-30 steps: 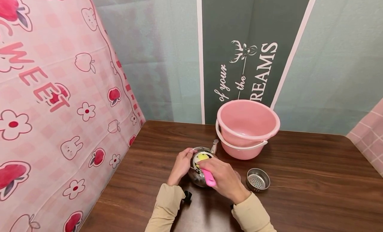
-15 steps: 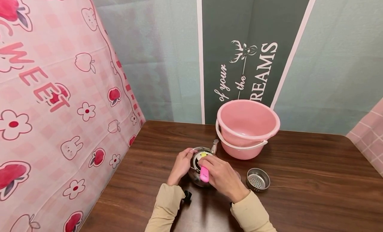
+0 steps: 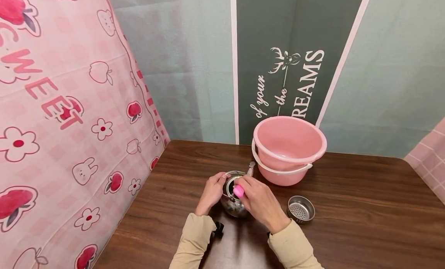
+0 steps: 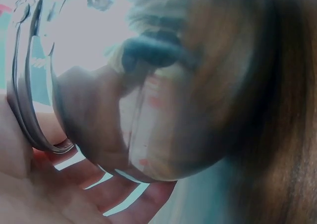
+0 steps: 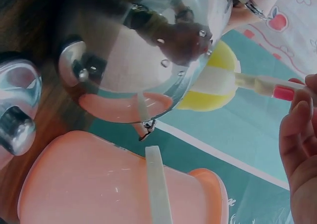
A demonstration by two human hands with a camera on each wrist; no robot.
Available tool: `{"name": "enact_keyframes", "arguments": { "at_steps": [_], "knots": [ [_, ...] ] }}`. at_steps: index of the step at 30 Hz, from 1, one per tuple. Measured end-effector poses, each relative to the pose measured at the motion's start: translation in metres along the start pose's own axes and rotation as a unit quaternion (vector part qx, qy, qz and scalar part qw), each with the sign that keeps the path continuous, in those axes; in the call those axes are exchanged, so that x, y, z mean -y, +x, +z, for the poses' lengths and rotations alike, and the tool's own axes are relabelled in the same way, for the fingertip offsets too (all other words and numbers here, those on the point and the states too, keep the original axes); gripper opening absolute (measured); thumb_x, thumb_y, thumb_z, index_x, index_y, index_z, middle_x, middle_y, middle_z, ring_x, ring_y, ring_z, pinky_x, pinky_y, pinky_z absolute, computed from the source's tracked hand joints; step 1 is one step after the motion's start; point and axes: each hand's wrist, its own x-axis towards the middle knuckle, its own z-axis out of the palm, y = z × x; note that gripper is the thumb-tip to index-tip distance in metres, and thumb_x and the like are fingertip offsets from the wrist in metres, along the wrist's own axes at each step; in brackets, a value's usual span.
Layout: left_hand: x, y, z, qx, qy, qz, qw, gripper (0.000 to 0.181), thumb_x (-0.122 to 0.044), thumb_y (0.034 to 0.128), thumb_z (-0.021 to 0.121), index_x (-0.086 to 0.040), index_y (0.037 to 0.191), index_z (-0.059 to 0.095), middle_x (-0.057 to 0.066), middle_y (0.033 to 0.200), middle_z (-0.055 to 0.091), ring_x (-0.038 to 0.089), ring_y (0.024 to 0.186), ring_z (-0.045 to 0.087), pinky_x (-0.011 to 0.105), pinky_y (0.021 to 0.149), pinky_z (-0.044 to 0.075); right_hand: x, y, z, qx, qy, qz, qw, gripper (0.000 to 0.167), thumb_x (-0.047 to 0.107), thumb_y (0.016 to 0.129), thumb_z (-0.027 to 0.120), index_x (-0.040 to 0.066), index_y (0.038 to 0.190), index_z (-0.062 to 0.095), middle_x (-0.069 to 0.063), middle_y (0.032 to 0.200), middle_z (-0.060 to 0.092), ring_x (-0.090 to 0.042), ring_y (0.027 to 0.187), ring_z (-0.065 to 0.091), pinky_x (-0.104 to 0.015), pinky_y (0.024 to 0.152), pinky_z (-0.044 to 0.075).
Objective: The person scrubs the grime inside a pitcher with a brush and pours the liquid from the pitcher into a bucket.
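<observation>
A shiny steel teapot [image 3: 235,208] stands on the table in the head view, its spout towards the back right. My left hand [image 3: 211,192] grips its side near the rim. In the left wrist view, curled fingers [image 4: 124,196] lie against the rounded steel body. My right hand [image 3: 262,201] holds a sponge brush by its pink handle [image 3: 238,191], over the teapot's mouth. The right wrist view shows the brush's yellow sponge [image 5: 220,78] at the mouth, partly hidden by the teapot. Water drops cling to the steel there.
Right of my hand sits a round perforated steel strainer [image 3: 301,210]. Behind it, a pink basin [image 3: 288,141] is stacked in a pink bucket [image 3: 281,179] with a white handle. A shiny metal piece with a knob [image 5: 19,127] shows in the right wrist view. Patterned cloths hang behind and left.
The pink handle has swung left and now points more towards the head camera. Its yellow sponge, plain to see in the teapot's mouth earlier, is almost hidden. My left hand keeps its grip.
</observation>
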Motion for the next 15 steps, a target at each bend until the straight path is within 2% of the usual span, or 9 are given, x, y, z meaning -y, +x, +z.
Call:
{"name": "enact_keyframes", "arguments": {
  "at_steps": [4,12,15],
  "knots": [
    [-0.0004,-0.0011,0.0002,-0.007,0.013,0.006,0.9999,0.029,-0.018,0.1010,0.043,-0.008,0.102,0.071,0.008,0.103,0.072,0.022,0.102,0.063,0.036,0.089,0.048,0.0018,0.0022,-0.0012,-0.001,0.001,0.019,0.9998,0.041,0.037,0.103,0.035,0.008,0.100,0.063,0.000,0.091,0.062,-0.012,0.076,0.061,-0.027,0.069,0.052],
    [-0.0013,-0.0004,0.0011,-0.020,0.027,0.009,0.9994,0.028,-0.016,0.1005,0.044,-0.008,0.097,0.071,0.008,0.099,0.072,0.021,0.097,0.063,0.035,0.085,0.047,0.0015,0.0046,-0.0015,-0.020,-0.011,0.022,0.9995,0.040,0.037,0.103,0.034,0.009,0.099,0.062,0.001,0.086,0.060,-0.010,0.069,0.057,-0.025,0.063,0.049],
    [-0.0010,-0.0004,0.0022,-0.026,0.029,0.013,0.9992,0.028,-0.016,0.1006,0.044,-0.008,0.096,0.071,0.008,0.098,0.072,0.020,0.096,0.063,0.033,0.084,0.047,0.0015,0.0048,-0.0028,-0.012,-0.010,0.025,0.9996,0.038,0.036,0.103,0.036,0.010,0.099,0.062,0.001,0.087,0.061,-0.010,0.070,0.058,-0.025,0.064,0.049]
  ]
}}
